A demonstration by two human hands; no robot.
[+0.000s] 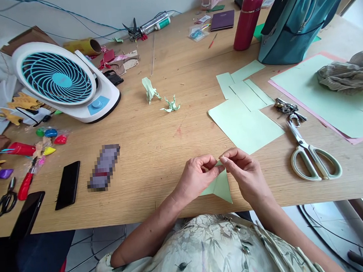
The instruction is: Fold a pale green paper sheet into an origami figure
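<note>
Head view: folded green paper (220, 186) pinched between both hands' fingers (209, 164).

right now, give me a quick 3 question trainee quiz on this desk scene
1. True or false: both hands pinch the folded green paper.
2. What lies nearest the right hand? A) scissors B) fan C) red bottle
3. How many finished paper figures stand mid-table?

Key
1. True: left hand and right hand meet at its top corner.
2. A
3. Two
</note>
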